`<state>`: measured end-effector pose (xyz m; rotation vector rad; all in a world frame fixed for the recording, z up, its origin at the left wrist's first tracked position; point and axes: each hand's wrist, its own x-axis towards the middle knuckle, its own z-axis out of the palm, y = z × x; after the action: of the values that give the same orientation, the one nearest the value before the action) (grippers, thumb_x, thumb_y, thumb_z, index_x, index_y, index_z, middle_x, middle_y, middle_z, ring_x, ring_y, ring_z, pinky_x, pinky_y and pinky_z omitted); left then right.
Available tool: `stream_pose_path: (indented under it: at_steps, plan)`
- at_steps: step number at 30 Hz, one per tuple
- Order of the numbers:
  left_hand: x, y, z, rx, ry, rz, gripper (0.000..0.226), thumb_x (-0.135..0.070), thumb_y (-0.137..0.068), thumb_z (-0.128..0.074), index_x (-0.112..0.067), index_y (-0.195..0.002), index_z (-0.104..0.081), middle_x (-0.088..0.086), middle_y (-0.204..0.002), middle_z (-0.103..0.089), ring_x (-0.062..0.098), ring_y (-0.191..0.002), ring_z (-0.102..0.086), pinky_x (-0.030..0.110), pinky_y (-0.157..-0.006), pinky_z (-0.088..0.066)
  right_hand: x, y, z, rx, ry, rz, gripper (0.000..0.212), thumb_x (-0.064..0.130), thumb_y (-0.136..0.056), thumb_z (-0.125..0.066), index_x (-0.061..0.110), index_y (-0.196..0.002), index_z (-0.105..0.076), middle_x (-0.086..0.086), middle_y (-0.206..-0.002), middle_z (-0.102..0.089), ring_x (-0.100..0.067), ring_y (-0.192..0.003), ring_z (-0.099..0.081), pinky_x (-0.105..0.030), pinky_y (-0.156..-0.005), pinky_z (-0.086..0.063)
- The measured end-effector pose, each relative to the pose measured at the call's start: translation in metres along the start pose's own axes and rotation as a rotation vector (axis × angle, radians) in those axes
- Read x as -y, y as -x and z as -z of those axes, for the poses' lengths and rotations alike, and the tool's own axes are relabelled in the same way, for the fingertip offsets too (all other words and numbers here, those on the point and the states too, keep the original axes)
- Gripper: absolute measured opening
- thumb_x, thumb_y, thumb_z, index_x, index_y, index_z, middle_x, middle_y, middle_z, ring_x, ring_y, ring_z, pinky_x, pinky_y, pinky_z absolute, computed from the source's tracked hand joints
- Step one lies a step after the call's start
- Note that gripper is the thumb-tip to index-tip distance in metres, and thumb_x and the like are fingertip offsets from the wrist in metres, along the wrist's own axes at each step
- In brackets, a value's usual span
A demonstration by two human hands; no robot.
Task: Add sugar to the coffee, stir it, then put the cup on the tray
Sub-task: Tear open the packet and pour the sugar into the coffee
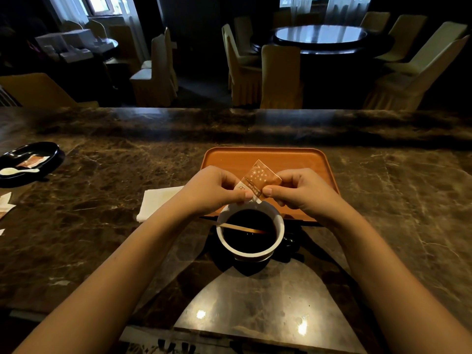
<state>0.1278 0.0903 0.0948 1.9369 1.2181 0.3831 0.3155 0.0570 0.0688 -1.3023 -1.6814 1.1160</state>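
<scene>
Sugar packet pinched at both ends, left hand and right hand each closed on it, directly above far rim of coffee cup; wooden stirrer lies across cup; orange tray at 12 o'clock behind cup; napkin at 10; black dish far at 9, on marble counter.
</scene>
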Motion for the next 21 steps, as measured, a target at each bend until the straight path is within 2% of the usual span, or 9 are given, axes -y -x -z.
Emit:
stream_pose_path:
  at_steps: [3, 6, 8, 11, 13, 15, 17, 19, 21]
  plan:
    - [-0.001, 0.001, 0.001, -0.034, -0.02, -0.048, 0.009, -0.026, -0.078, -0.066, -0.02, -0.084, -0.069, -0.004, -0.082, -0.07, 0.009, -0.079, -0.065, 0.02, -0.075, -0.049, -0.004, -0.001, 0.002, -0.002, -0.147, -0.091, 0.022, 0.019, -0.083, -0.063, -0.002, -0.087, -0.067, 0.007, -0.049, -0.055, -0.004, -0.043, -0.043, -0.015, -0.044, -0.033]
    - [0.001, 0.004, 0.005, -0.107, -0.055, -0.135, 0.04, -0.025, -0.073, -0.071, -0.028, -0.11, -0.056, -0.007, -0.089, -0.064, 0.002, -0.072, -0.059, 0.016, -0.068, -0.049, -0.006, -0.001, 0.006, 0.025, -0.249, -0.186, 0.025, 0.021, -0.081, -0.065, -0.004, -0.086, -0.067, 0.006, -0.048, -0.053, -0.006, -0.042, -0.04, -0.017, -0.044, -0.031]
    - [0.005, 0.007, 0.007, -0.15, -0.144, -0.226, 0.051, -0.024, -0.071, -0.072, -0.033, -0.117, -0.051, -0.014, -0.09, -0.059, -0.005, -0.066, -0.053, 0.011, -0.062, -0.046, -0.004, -0.002, 0.006, 0.047, -0.302, -0.23, 0.024, 0.023, -0.076, -0.067, -0.001, -0.079, -0.067, 0.006, -0.045, -0.052, -0.006, -0.04, -0.041, -0.016, -0.042, -0.033]
    - [0.007, 0.008, 0.007, -0.222, -0.223, -0.374, 0.035, -0.02, -0.074, -0.07, -0.03, -0.106, -0.061, -0.02, -0.094, -0.058, -0.013, -0.08, -0.052, 0.004, -0.07, -0.042, -0.001, -0.004, 0.006, 0.081, -0.378, -0.264, 0.023, 0.022, -0.077, -0.065, 0.014, -0.056, -0.063, 0.005, -0.043, -0.049, -0.007, -0.039, -0.04, -0.017, -0.042, -0.034]
    - [0.005, 0.008, 0.006, -0.295, -0.218, -0.432, 0.026, -0.021, -0.076, -0.067, -0.03, -0.1, -0.064, -0.015, -0.093, -0.062, -0.005, -0.085, -0.057, 0.008, -0.074, -0.045, 0.002, -0.005, 0.007, 0.103, -0.426, -0.269, 0.028, 0.024, -0.08, -0.063, 0.018, -0.053, -0.064, 0.005, -0.044, -0.048, -0.007, -0.04, -0.04, -0.017, -0.043, -0.034]
    - [0.003, 0.008, 0.006, -0.373, -0.213, -0.458, 0.023, -0.02, -0.077, -0.066, -0.029, -0.097, -0.065, -0.011, -0.089, -0.064, 0.005, -0.084, -0.059, 0.018, -0.073, -0.048, 0.007, -0.004, 0.008, 0.103, -0.419, -0.261, 0.023, 0.032, -0.079, -0.062, 0.016, -0.063, -0.067, 0.006, -0.047, -0.051, -0.007, -0.042, -0.041, -0.016, -0.043, -0.034]
    - [0.001, 0.007, 0.006, -0.423, -0.199, -0.465, 0.02, -0.022, -0.077, -0.065, -0.031, -0.095, -0.064, -0.012, -0.085, -0.064, 0.009, -0.081, -0.06, 0.022, -0.071, -0.049, 0.009, -0.003, 0.007, 0.05, -0.254, -0.234, 0.028, 0.039, -0.084, -0.057, 0.014, -0.081, -0.067, 0.007, -0.057, -0.057, -0.006, -0.047, -0.046, -0.016, -0.047, -0.038]
    - [-0.001, 0.006, 0.007, -0.441, -0.161, -0.441, 0.017, -0.023, -0.077, -0.065, -0.032, -0.091, -0.062, -0.019, -0.08, -0.06, 0.009, -0.079, -0.059, 0.021, -0.069, -0.047, 0.01, -0.004, 0.005, -0.075, -0.035, -0.154, 0.029, 0.041, -0.088, -0.051, 0.016, -0.095, -0.062, 0.005, -0.074, -0.061, -0.006, -0.058, -0.053, -0.019, -0.054, -0.045]
    - [0.0, 0.003, 0.008, -0.45, -0.133, -0.398, 0.014, -0.023, -0.078, -0.066, -0.032, -0.088, -0.063, -0.023, -0.078, -0.058, 0.007, -0.077, -0.058, 0.018, -0.067, -0.045, 0.012, -0.003, 0.002, -0.2, 0.084, -0.011, 0.02, 0.035, -0.09, -0.05, 0.022, -0.103, -0.057, 0.005, -0.089, -0.06, -0.007, -0.075, -0.058, -0.02, -0.06, -0.048]
